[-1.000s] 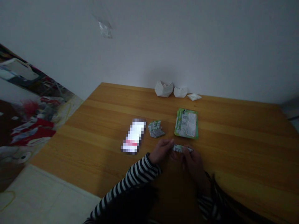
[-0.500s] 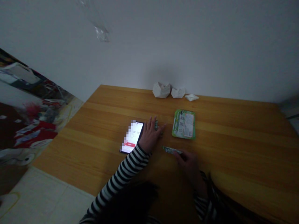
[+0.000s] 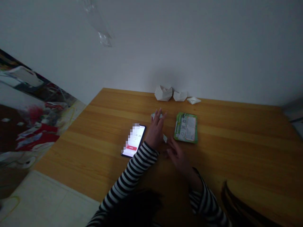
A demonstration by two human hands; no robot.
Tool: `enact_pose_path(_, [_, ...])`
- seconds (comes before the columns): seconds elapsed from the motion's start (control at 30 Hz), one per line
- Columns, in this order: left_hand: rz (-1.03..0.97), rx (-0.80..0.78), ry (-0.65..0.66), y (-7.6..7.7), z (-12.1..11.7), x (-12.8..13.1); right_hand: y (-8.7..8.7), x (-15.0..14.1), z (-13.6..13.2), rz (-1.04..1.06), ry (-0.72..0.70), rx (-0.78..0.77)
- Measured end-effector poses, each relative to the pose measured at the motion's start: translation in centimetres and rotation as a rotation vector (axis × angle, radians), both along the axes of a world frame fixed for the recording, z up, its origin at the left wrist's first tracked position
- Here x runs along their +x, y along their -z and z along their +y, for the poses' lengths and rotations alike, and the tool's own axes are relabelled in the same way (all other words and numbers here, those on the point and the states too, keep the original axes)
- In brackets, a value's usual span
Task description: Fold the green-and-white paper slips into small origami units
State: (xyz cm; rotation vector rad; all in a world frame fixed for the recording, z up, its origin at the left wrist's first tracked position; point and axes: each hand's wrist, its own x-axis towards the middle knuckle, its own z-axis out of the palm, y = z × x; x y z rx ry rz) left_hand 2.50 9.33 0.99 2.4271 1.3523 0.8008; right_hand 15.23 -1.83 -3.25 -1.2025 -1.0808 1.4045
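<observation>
My left hand (image 3: 155, 130) reaches across the table with its fingers stretched out and apart. Its fingertips lie over a small white-and-green piece (image 3: 153, 115), partly hidden behind them; contact cannot be made out. A second small pale piece (image 3: 165, 138) shows between my hands, just off the fingertips of my right hand (image 3: 178, 156). That hand is low over the table, thumb and fingers apart, with nothing visible between them. To the right of my left hand lies a flat green packet (image 3: 186, 127) with a printed white label.
A phone (image 3: 134, 142) with a lit screen lies left of my left wrist. Three folded white paper shapes, a large one (image 3: 163, 93), a smaller one (image 3: 180, 96) and a flat one (image 3: 193, 100), stand along the wall (image 3: 213, 53). The wooden table (image 3: 236, 142) ends at the left above a cluttered floor.
The right hand has let go of the thin green piece and moved up and left. My left hand has shifted slightly forward and right, and the small piece there has moved away from me.
</observation>
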Motion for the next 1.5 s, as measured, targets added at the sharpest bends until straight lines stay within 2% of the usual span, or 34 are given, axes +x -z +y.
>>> enact_pose_path(0.07, [-0.056, 0.0, -0.02, -0.3, -1.3, 0.0, -0.2, 0.3, 0.0, 0.028, -0.053, -0.009])
enact_pose_path(0.13, [-0.114, -0.014, -0.038, -0.3, -2.7, 0.1, -0.7, 1.0, -0.1, -0.02, -0.025, -0.012])
enact_pose_path(0.2, [-0.141, -0.013, -0.032, 0.0, -3.9, 0.5, -1.2, 1.9, -0.3, -0.174, 0.129, 0.025])
enact_pose_path(0.33, [-0.174, -0.086, -0.069, 1.0, -5.0, 2.4, -1.6, 3.9, 0.3, -0.561, 0.559, 0.246])
enact_pose_path(0.4, [-0.17, -0.122, -0.115, 1.5, -4.8, 3.7, -1.3, 4.8, 1.2, -0.742, 0.641, 0.354])
enact_pose_path(0.47, [-0.126, -0.158, -0.13, 1.9, -4.4, 5.0, -0.6, 5.6, 2.4, -0.858, 0.632, 0.433])
enact_pose_path(0.6, [-0.044, -0.174, -0.172, 2.3, -4.1, 6.4, 1.0, 6.3, 4.0, -0.96, 0.547, 0.421])
enact_pose_path(0.77, [-0.193, -0.165, -0.224, 2.9, -4.6, 6.6, 2.2, 6.3, 4.2, -1.011, 0.393, 0.376])
enact_pose_path(1.0, [-0.532, -0.205, -0.103, 3.5, -5.0, 6.8, 2.1, 6.2, 3.5, -1.186, 0.3, 0.356])
enact_pose_path(1.1, [-0.651, -0.234, -0.112, 3.7, -4.9, 6.5, 2.0, 6.3, 3.1, -1.24, 0.273, 0.367])
enact_pose_path(1.23, [-0.801, -0.384, -0.142, 4.1, -4.5, 6.0, 2.0, 6.7, 2.7, -1.237, 0.284, 0.372])
enact_pose_path(1.5, [-0.927, -0.511, -0.157, 5.0, -4.3, 5.7, 1.5, 7.7, 2.2, -1.239, 0.22, 0.449])
